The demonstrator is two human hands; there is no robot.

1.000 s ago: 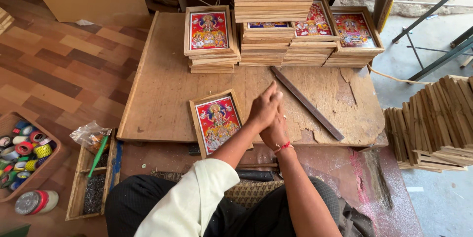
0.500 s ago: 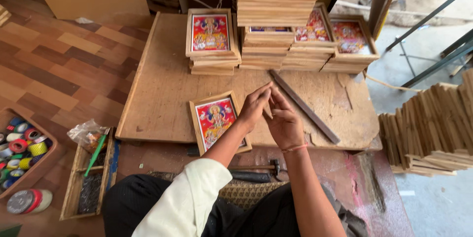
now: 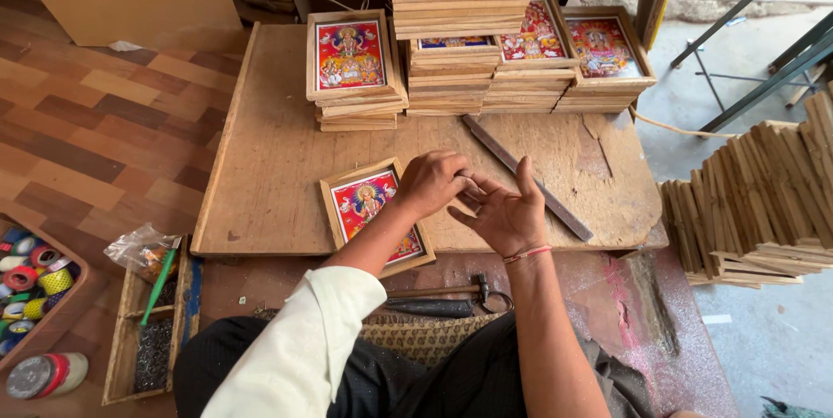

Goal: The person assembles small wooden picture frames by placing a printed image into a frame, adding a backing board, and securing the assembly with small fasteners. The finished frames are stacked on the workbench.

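While both hands meet above the counter, the left hand is curled, fingertips pinching at the upturned, loosely open right hand; whether anything small is held, cannot tell; framed picture lies flat just left of and beneath the left wrist, long axis running obliquely toward the near edge; left hand nearer; metal strip lies beyond the right hand.

framed picture on board, left of hands | frame stacks behind | hammer before board | tape rolls far left
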